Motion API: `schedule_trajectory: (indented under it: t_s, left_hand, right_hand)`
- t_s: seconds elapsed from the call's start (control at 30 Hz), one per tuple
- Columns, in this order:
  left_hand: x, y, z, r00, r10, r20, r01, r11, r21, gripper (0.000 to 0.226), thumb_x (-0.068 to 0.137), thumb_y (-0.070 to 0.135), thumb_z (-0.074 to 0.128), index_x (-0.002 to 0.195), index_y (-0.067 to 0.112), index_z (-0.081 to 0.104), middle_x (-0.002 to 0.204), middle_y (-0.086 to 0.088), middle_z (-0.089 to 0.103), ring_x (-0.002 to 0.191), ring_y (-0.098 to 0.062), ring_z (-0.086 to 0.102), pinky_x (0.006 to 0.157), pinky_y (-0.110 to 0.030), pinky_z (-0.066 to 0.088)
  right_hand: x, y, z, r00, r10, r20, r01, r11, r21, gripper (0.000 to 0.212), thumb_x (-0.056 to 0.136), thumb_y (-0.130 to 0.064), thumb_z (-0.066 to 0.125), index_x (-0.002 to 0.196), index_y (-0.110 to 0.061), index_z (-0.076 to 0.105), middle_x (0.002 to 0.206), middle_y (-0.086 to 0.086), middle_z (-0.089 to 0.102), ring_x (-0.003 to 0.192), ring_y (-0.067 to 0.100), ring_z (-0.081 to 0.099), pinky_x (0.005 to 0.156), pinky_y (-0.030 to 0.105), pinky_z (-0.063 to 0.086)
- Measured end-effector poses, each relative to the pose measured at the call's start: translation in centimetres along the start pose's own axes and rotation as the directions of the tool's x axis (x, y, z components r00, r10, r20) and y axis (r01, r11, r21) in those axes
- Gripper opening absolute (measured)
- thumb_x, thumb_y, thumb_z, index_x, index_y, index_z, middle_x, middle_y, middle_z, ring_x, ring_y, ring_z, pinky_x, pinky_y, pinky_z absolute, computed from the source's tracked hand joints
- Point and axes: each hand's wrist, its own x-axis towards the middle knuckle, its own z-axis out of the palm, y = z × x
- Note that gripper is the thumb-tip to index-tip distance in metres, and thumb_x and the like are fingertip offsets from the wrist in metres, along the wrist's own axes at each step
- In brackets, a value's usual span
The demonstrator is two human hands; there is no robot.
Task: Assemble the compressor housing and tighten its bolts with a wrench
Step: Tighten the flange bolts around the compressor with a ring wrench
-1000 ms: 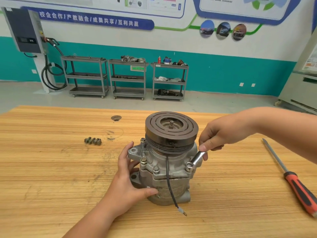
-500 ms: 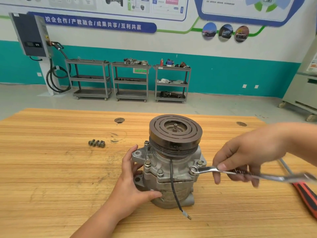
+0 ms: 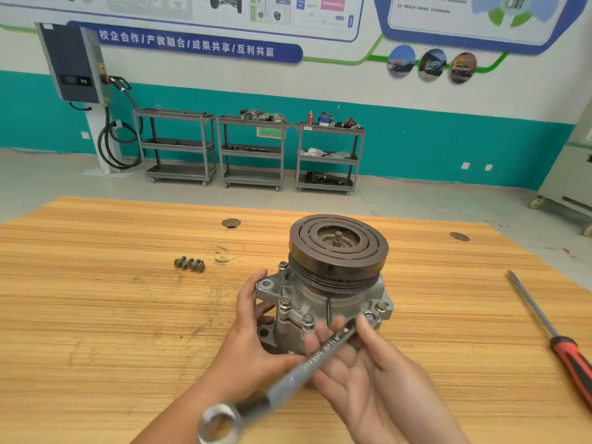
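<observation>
On compressor (image 3: 320,301), front bolt (image 3: 370,315): wrench (image 3: 323,354) swung toward viewer, across right hand (image 3: 378,379).

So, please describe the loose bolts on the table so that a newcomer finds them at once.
On the wooden table, look left of the compressor that stands in the middle. The loose bolts lie there in a short row, apart from it. Unlike the fitted bolts on it, these lie free on the wood.
</observation>
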Motion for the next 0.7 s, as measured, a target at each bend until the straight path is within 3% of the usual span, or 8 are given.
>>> schedule_trajectory:
  t_s: [0.17, 0.3, 0.37, 0.43, 0.5, 0.53, 0.6, 0.7]
  left_hand:
    - [-0.1, 0.0, 0.0, 0.998, -0.039, -0.047, 0.041, 0.998, 0.043, 0.1, 0.047, 0.086, 0.064, 0.125, 0.074, 0.004, 0.122, 0.002, 0.057, 0.105, 0.006, 0.058, 0.081, -0.003, 0.042]
    - [0.0, 0.1, 0.0, 0.999, -0.049, -0.024, 0.048, 0.999, -0.013, 0.111, 0.038, 0.078, 0.077, 0.127, 0.072, 0.01, 0.126, 0.018, 0.047, 0.109, 0.017, 0.05, 0.083, -0.008, 0.042]
    - [0.0, -0.1, -0.1, 0.998, -0.061, -0.004, 0.061, 0.998, -0.01, 0.12, 0.036, 0.061, 0.087, 0.13, 0.069, 0.011, 0.125, 0.02, 0.045, 0.11, 0.018, 0.049, 0.085, -0.01, 0.043]
    - [0.0, -0.3, -0.2, 0.997, -0.07, 0.012, 0.07, 0.998, 0.005, 0.124, 0.037, 0.05, 0.088, 0.131, 0.068, 0.01, 0.126, 0.017, 0.046, 0.114, 0.009, 0.05, 0.095, -0.024, 0.045]
    - [-0.1, -0.2, -0.3, 0.996, -0.08, 0.03, 0.08, 0.997, 0.004, 0.124, 0.037, 0.051, 0.088, 0.13, 0.07, 0.008, 0.127, 0.014, 0.047, 0.116, 0.009, 0.048, 0.097, -0.026, 0.041]
    - [-0.1, -0.2, -0.3, 0.996, -0.086, 0.038, 0.086, 0.996, 0.002, 0.124, 0.037, 0.052, 0.088, 0.128, 0.072, 0.007, 0.125, 0.016, 0.047, 0.114, 0.015, 0.046, 0.093, -0.02, 0.039]
    - [-0.1, -0.2, -0.3, 0.995, -0.085, 0.043, 0.085, 0.996, -0.003, 0.123, 0.037, 0.05, 0.088, 0.125, 0.074, 0.006, 0.119, 0.025, 0.04, 0.104, 0.03, 0.041, 0.085, -0.011, 0.033]
    - [-0.1, -0.3, -0.3, 0.996, -0.068, 0.05, 0.069, 0.997, -0.016, 0.122, 0.045, 0.037, 0.093, 0.122, 0.076, 0.008, 0.115, 0.032, 0.032, 0.1, 0.034, 0.039, 0.081, -0.008, 0.032]
  right_hand:
    - [0.9, 2.5, 0.7, 0.993, -0.112, -0.032, 0.116, 0.982, 0.148, 0.027, 0.091, -0.017, 0.044, 0.086, 0.004, 0.06, 0.076, 0.025, 0.07, 0.056, 0.031, 0.069, 0.036, 0.038, 0.052]
    - [0.1, 3.5, 0.7, 0.985, -0.147, -0.087, 0.162, 0.964, 0.21, 0.019, 0.071, -0.005, 0.055, 0.076, 0.002, 0.072, 0.069, 0.018, 0.07, 0.049, 0.026, 0.067, 0.034, 0.041, 0.051]
    - [-0.9, 3.2, -0.4, 0.989, -0.142, -0.048, 0.147, 0.982, 0.115, 0.021, 0.048, -0.01, 0.08, 0.068, -0.004, 0.077, 0.059, 0.013, 0.067, 0.042, 0.023, 0.063, 0.037, 0.041, 0.052]
    - [-1.6, 2.5, -2.2, 0.991, -0.128, 0.025, 0.13, 0.984, -0.118, 0.065, 0.014, -0.014, 0.096, 0.077, -0.005, 0.078, 0.053, 0.011, 0.057, 0.037, 0.02, 0.053, 0.036, 0.032, 0.048]
    - [-2.5, 0.4, -3.8, 0.992, -0.128, 0.013, 0.121, 0.889, -0.441, 0.06, 0.036, -0.03, 0.094, 0.089, -0.008, 0.077, 0.053, 0.007, 0.048, 0.04, 0.015, 0.043, 0.038, 0.022, 0.039]
    - [-2.9, -1.0, -4.4, 0.98, -0.195, 0.035, 0.175, 0.773, -0.61, 0.047, 0.054, -0.039, 0.083, 0.094, -0.014, 0.076, 0.054, 0.004, 0.046, 0.044, 0.013, 0.041, 0.041, 0.02, 0.037]
    - [-3.5, -4.9, -5.5, 0.917, -0.361, 0.171, 0.28, 0.273, -0.921, 0.039, 0.071, -0.059, 0.06, 0.095, -0.033, 0.075, 0.058, -0.006, 0.052, 0.053, 0.006, 0.048, 0.053, 0.017, 0.04]
    - [-3.1, -10.6, -5.8, 0.83, -0.32, 0.458, 0.283, -0.466, -0.839, 0.032, 0.077, -0.056, 0.041, 0.086, -0.041, 0.068, 0.077, -0.02, 0.064, 0.073, -0.001, 0.057, 0.066, 0.014, 0.042]
